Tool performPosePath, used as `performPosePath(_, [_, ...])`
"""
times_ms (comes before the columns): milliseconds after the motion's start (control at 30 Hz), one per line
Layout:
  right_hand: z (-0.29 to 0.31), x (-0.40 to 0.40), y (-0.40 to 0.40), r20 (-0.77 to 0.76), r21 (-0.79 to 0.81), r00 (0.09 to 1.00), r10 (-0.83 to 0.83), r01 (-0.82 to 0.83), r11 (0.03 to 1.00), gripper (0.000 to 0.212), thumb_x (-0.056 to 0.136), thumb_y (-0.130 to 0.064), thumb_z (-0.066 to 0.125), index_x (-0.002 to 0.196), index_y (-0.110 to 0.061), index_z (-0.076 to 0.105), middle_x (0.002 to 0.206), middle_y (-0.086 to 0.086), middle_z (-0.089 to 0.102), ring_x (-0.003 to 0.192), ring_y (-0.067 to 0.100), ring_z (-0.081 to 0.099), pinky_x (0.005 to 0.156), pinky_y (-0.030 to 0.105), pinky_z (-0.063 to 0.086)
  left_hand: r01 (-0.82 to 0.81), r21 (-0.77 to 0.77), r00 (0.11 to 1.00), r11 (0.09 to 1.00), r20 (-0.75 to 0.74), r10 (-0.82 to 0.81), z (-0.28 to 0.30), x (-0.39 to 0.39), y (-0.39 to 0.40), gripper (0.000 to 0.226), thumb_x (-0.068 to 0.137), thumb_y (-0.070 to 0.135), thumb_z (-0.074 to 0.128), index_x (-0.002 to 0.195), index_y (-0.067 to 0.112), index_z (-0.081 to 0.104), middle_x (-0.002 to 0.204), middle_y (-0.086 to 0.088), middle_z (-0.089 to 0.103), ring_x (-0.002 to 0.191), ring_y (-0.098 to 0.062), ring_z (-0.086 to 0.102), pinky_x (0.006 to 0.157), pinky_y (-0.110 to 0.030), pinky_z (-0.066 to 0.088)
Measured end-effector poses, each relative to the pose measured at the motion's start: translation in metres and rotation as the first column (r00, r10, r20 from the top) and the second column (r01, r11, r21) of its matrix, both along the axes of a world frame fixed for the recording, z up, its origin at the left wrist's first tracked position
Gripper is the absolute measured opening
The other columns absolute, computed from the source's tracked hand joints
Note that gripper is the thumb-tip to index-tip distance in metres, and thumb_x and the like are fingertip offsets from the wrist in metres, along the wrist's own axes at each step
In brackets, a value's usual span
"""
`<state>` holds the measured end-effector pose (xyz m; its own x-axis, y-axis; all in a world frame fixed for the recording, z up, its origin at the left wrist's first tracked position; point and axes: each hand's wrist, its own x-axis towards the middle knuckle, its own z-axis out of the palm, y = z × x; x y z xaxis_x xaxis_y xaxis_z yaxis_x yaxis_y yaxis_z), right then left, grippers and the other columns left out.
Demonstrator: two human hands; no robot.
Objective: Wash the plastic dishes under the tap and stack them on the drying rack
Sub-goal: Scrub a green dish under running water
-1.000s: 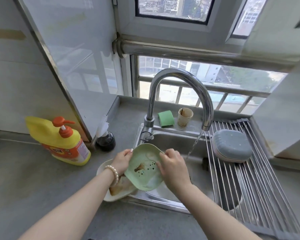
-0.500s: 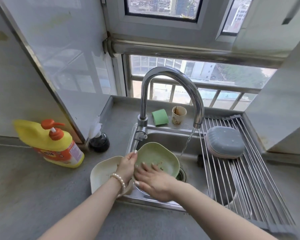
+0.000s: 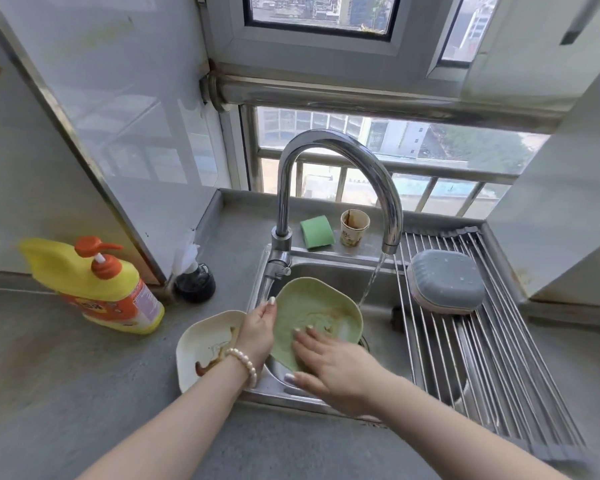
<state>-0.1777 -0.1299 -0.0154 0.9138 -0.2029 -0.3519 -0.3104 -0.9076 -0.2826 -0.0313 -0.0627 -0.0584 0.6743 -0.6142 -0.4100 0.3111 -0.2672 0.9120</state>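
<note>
Right now the step in hand looks like scrubbing the green plastic dish point(image 3: 317, 315) clean over the sink point(image 3: 378, 344). The left hand point(image 3: 257, 329) grips the dish by its left rim, fingers curled round the edge, and holds it tilted with its hollow facing the person. The right hand point(image 3: 336, 367) lies flat and released, fingers straight and pressed against the dish's inner face near its lower edge, rubbing rather than grasping.

To do this well, the dish probably wants shifting a little to the right: the water stream point(image 3: 371, 284) from the tap point(image 3: 343, 168) falls just beside the dish's right rim and barely wets the inside. Brown residue shows across the middle of the dish, so the fingers should work over that patch while water runs through it. A firm left grip matters, since wet plastic is likely to be slippery.

A cream dish point(image 3: 207, 344), streaked with brown sauce, waits on the tabletop point(image 3: 66, 375) just left of the sink, partly behind the left wrist. On the drying rack point(image 3: 492, 358) to the right, a grey-blue dish point(image 3: 445, 285) lies upside down, well apart from both hands.
</note>
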Motion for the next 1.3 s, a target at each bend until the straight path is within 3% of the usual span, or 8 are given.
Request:
performPosePath(100, [-0.004,0.005,-0.022,-0.008,-0.169,0.988,-0.153,0.149,0.974,0.134,0.051,-0.080,-0.032,0.150,-0.003,0.015,0.159,0.014,0.011,0.146,0.025,0.012,0.119,0.035,0.005,0.013,-0.011,1.000,1.000,0.016,-0.013,-0.002,0.002,0.001,0.031,0.100,0.031,0.039,0.091,0.014,0.063,0.099,-0.016,0.068,0.095,-0.031,0.066,0.088,-0.048,0.053])
performPosePath(233, [-0.006,0.023,0.008,0.049,0.040,0.998,-0.037,0.035,0.999,0.111,0.066,-0.078,-0.009,0.153,-0.009,0.001,0.160,0.012,-0.003,0.147,0.023,-0.004,0.115,0.030,-0.009,0.020,-0.013,0.997,1.000,0.072,-0.019,0.004,-0.006,-0.007,0.032,0.100,0.026,0.042,0.078,0.012,0.061,0.079,-0.009,0.064,0.079,-0.023,0.060,0.077,-0.034,0.051])
performPosePath(333, [-0.003,0.006,0.013,0.058,0.072,0.995,0.077,-0.081,0.994,0.108,0.071,-0.076,-0.008,0.151,-0.010,0.019,0.159,0.007,0.013,0.147,0.020,0.008,0.118,0.028,0.002,0.021,-0.011,0.994,1.000,0.105,-0.020,0.002,0.005,-0.004,0.030,0.099,0.029,0.043,0.083,0.016,0.064,0.088,-0.009,0.069,0.088,-0.026,0.064,0.086,-0.041,0.052])
performPosePath(467, [-0.005,-0.005,-0.015,-0.002,-0.137,0.995,-0.099,0.098,0.986,0.137,0.051,-0.082,-0.033,0.144,-0.006,0.034,0.155,0.012,0.027,0.143,0.026,0.024,0.118,0.034,0.013,0.118,0.016,0.987,0.993,0.106,-0.119,-0.006,0.015,0.002,0.030,0.100,0.031,0.042,0.089,0.016,0.065,0.098,-0.019,0.069,0.095,-0.034,0.065,0.088,-0.049,0.052])
performPosePath(667, [-0.014,0.017,0.006,-0.035,-0.006,0.980,-0.198,0.198,0.980,0.125,0.056,-0.083,-0.008,0.152,-0.003,0.008,0.159,0.017,0.001,0.147,0.026,0.002,0.119,0.035,0.000,0.272,0.080,0.952,0.959,0.126,-0.280,0.013,0.042,-0.029,0.023,0.101,0.018,0.041,0.085,0.016,0.057,0.088,-0.007,0.059,0.089,-0.023,0.055,0.082,-0.036,0.047])
performPosePath(867, [-0.021,0.020,0.006,-0.007,0.034,0.963,-0.268,0.268,0.963,0.127,0.056,-0.085,-0.007,0.151,-0.003,0.006,0.159,0.015,-0.001,0.147,0.025,0.001,0.119,0.034,-0.003,0.475,0.188,0.860,0.860,0.106,-0.499,0.026,0.061,-0.058,0.026,0.102,0.016,0.036,0.114,0.005,0.057,0.095,-0.007,0.061,0.080,-0.013,0.058,0.073,-0.021,0.050])
performPosePath(1133, [-0.020,0.026,-0.016,0.026,-0.037,0.945,-0.325,0.326,0.945,0.123,0.058,-0.082,-0.008,0.151,-0.004,0.007,0.159,0.014,0.001,0.147,0.024,0.001,0.118,0.034,-0.005,0.450,0.244,0.834,0.859,0.229,-0.502,0.033,0.068,-0.095,0.025,0.100,0.022,0.044,0.102,0.005,0.063,0.088,-0.008,0.061,0.082,-0.019,0.058,0.079,-0.029,0.051])
performPosePath(1300, [-0.015,0.036,-0.024,0.044,-0.008,0.934,-0.353,0.354,0.935,0.126,0.054,-0.081,-0.011,0.151,-0.003,0.013,0.159,0.014,0.008,0.147,0.024,0.008,0.120,0.035,0.002,0.419,0.220,0.854,0.881,0.232,-0.465,0.039,0.072,-0.105,0.025,0.098,0.017,0.049,0.115,0.004,0.062,0.091,-0.004,0.061,0.075,-0.011,0.056,0.060,-0.011,0.049])
